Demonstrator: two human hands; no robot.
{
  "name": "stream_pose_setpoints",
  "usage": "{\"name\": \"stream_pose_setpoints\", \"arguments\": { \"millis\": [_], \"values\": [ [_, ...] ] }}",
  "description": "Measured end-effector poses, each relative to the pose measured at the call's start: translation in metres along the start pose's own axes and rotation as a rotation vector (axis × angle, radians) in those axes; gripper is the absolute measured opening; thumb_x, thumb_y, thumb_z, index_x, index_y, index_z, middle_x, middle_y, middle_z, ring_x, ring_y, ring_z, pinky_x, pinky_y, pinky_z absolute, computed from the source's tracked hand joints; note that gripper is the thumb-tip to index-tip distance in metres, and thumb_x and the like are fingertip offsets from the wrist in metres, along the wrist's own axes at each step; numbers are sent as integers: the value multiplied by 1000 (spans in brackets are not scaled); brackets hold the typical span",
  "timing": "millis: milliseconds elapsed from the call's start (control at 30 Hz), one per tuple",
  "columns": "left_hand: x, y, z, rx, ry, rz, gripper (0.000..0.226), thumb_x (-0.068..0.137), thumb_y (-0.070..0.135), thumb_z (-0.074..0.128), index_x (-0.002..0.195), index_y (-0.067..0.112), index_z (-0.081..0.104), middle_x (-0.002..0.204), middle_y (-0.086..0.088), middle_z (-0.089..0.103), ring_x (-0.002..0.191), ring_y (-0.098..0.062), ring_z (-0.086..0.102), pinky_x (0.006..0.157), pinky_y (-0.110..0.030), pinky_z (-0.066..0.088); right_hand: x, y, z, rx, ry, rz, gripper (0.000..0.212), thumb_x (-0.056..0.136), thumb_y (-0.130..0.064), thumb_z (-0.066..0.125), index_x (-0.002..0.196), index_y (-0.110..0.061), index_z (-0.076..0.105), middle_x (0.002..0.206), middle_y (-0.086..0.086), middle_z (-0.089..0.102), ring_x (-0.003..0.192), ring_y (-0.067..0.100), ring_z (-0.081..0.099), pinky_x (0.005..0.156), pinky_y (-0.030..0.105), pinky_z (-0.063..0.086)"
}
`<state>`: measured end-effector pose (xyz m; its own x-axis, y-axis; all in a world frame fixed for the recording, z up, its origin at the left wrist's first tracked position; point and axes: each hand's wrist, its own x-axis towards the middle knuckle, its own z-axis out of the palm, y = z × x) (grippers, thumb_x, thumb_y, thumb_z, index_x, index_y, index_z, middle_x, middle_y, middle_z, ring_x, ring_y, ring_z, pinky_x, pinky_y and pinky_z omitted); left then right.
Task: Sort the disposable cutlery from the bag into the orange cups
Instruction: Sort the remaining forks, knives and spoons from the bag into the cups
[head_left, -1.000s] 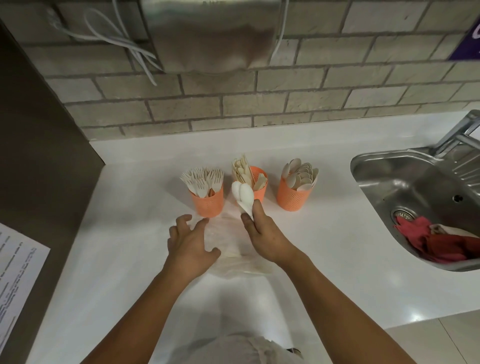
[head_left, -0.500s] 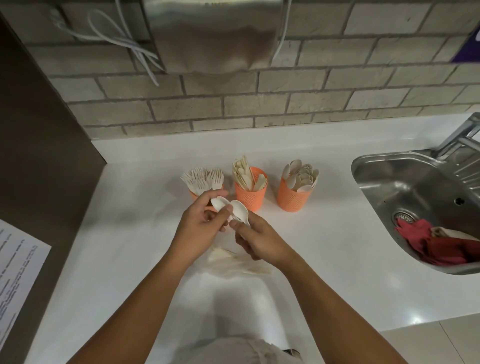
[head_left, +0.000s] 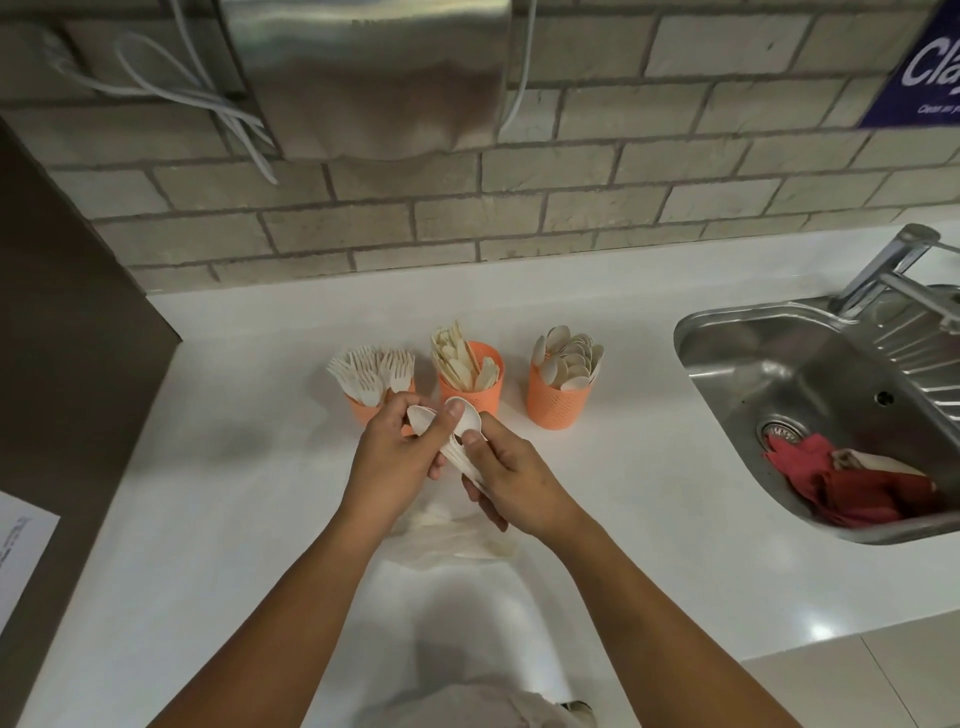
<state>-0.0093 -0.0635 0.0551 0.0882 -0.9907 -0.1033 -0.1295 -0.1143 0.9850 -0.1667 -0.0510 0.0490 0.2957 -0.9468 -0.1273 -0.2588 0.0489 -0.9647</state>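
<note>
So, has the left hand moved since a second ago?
Yes. The left hand left the bag, rising toward the fork cup, and now pinches the spoons.

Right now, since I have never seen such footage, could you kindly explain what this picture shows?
No machine here: a person works bare-handed, filmed by a head-worn camera looking down at the hands. The right hand grips a small stack of white disposable spoons by the handles; the left hand pinches their bowls. On the white counter stand three orange cups: the left cup holds forks, the middle cup knives, the right cup more spoons. A clear plastic bag lies below the hands. A steel sink at the right holds a red cloth.
</note>
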Motion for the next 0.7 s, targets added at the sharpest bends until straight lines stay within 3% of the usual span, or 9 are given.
{"name": "stream_pose_setpoints", "arguments": {
  "millis": [100, 233, 400, 500, 600, 700],
  "values": [
    [1, 5, 16, 76, 18, 31, 25, 99, 44, 65, 94, 20, 59, 57, -1, 61, 47, -12, 54, 49, -21, 44, -5, -2, -6, 47, 32, 4, 25, 110, -38, 36, 102, -22, 54, 66, 12, 59, 43, 29, 47, 39, 29, 39],
    [0, 7, 40, 71, -26, 65, 16, 102, 39, 63, 103, 23, 61, 65, 2, 67, 48, -14, 55, 48, -25, 46, -8, -1, -15, 45, 95, -18, 29, 111, -36, 34, 107, -16, 54, 71, 2, 66, 50, 20, 50, 42, 24, 39],
    [0, 9, 61, 46, -6, 80, 13, 101, 33, 66, 99, 21, 67, 65, 6, 64, 49, -12, 56, 46, -24, 44, -18, -2, -42, 150, -37, 91, 28, 108, -37, 37, 113, -17, 55, 66, -7, 59, 50, 12, 39, 43, 22, 28],
    [3, 11, 69, 57, 10, 72, 11, 100, 32, 68, 94, 23, 70, 72, 0, 66, 51, -14, 57, 47, -26, 44, -20, 0, -59, 99, -134, 73, 13, 99, -22, 51, 109, -26, 58, 68, -12, 56, 52, 10, 37, 45, 24, 29],
    [4, 16, 78, -17, -24, 25, 8, 101, 27, 67, 99, 23, 73, 71, -5, 65, 51, -16, 53, 46, -26, 42, -21, 0, -72, 9, -203, 47, 26, 94, -6, 49, 106, -28, 56, 66, -24, 58, 48, 5, 39, 44, 23, 33],
    [7, 20, 83, -67, -89, -36, 19, 105, 29, 61, 94, 16, 69, 61, -4, 57, 50, -15, 48, 48, -26, 38, -19, 2, -82, 93, -241, 95, 21, 95, -9, 40, 104, -17, 57, 70, -4, 50, 48, 13, 30, 47, 25, 23]
  ]
}}
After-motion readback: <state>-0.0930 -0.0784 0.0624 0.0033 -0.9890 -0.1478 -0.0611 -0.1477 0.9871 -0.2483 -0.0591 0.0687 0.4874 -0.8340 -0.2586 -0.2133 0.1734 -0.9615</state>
